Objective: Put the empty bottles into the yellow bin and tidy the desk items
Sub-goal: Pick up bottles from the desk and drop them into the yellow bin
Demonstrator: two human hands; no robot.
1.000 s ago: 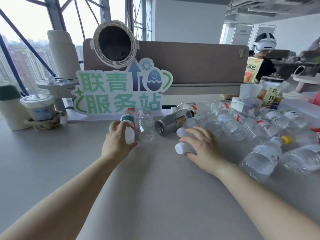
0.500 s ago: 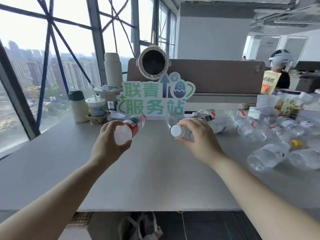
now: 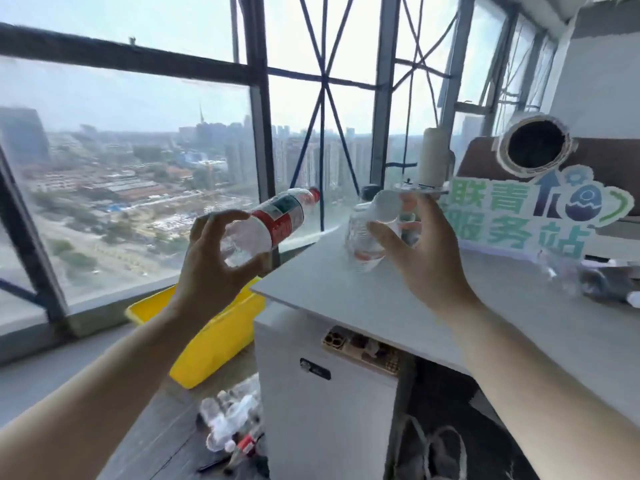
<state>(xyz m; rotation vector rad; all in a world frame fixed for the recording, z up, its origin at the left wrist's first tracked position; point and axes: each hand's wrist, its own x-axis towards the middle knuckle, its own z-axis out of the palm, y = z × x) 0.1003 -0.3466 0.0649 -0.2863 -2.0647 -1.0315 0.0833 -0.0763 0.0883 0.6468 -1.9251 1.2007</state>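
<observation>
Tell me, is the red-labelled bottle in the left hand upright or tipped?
Tipped. The red-labelled bottle lies nearly sideways: the left hand grips its base end, and its red cap points up and away from the camera.

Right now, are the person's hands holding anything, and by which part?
Yes. The left hand grips a red-labelled bottle by its bottom end; the right hand grips a clear bottle just below its white cap.
</observation>
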